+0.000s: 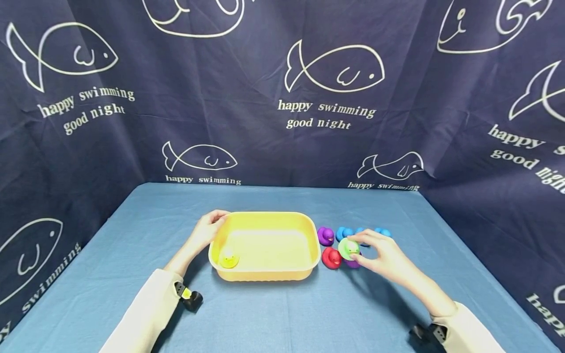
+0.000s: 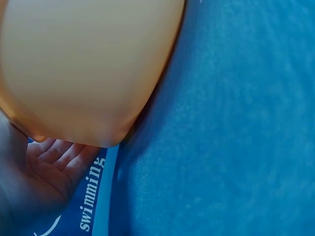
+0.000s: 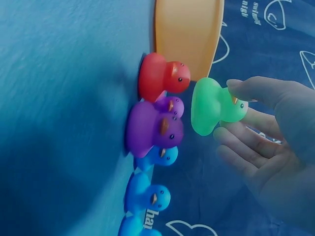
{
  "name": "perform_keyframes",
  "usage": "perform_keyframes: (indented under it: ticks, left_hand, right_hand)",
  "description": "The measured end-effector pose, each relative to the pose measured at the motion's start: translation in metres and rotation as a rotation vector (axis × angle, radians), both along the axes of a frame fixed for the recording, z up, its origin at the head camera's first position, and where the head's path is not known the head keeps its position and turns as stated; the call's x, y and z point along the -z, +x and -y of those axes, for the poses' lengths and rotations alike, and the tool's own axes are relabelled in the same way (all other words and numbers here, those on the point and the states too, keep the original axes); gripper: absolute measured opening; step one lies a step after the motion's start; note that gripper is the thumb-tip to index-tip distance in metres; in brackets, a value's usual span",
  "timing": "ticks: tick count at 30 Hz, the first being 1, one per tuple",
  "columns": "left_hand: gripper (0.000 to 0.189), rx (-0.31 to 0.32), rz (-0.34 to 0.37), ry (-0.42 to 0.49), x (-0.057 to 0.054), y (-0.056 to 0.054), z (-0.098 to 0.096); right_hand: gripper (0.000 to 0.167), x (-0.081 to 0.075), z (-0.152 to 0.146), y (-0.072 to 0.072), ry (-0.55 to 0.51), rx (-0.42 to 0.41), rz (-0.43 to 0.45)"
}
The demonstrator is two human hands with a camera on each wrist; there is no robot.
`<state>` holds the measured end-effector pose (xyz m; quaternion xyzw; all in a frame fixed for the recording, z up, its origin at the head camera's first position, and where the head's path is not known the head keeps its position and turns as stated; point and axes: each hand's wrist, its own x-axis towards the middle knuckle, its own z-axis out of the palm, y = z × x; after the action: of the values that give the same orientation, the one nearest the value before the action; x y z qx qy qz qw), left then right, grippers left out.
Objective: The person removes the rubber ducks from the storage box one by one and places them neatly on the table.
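Note:
My left hand [image 1: 206, 231] grips the back left corner of a yellow plastic tub [image 1: 269, 275], its fingers along the outside wall in the left wrist view. Inside the tub, at the front left, sits a yellow rubber duck [image 1: 229, 260]. To the right of the tub, my right hand [image 1: 386, 256] pinches a green rubber duck [image 3: 206, 107] between thumb and fingertips, held above the other ducks. Below and beside it stand a red duck [image 3: 152, 77], a purple duck [image 3: 145, 130] and a second purple duck [image 1: 325, 236].
Several blue ducks [image 1: 344, 233] stand in a row behind the right hand, partly hidden by it. A blue cloth [image 1: 265, 318] covers the table. Dark blue curtains [image 1: 256, 98] with fish drawings enclose its back and sides.

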<state>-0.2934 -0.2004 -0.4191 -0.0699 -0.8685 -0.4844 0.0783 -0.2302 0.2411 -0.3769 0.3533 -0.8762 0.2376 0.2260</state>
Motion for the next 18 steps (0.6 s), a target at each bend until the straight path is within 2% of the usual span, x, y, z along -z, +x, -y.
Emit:
perform_keyframes:
  ticks: [5,18]
  left_hand:
    - [0.028,-0.002,0.006,-0.001,0.0,0.001,0.0]
    - [0.028,-0.006,0.015,-0.004,0.0,0.0,0.001]
  right_hand:
    - [0.04,0.002,-0.008,0.001,0.017,0.038,-0.018]
    - [0.041,0.002,-0.024,0.004,-0.004,0.062,-0.04]
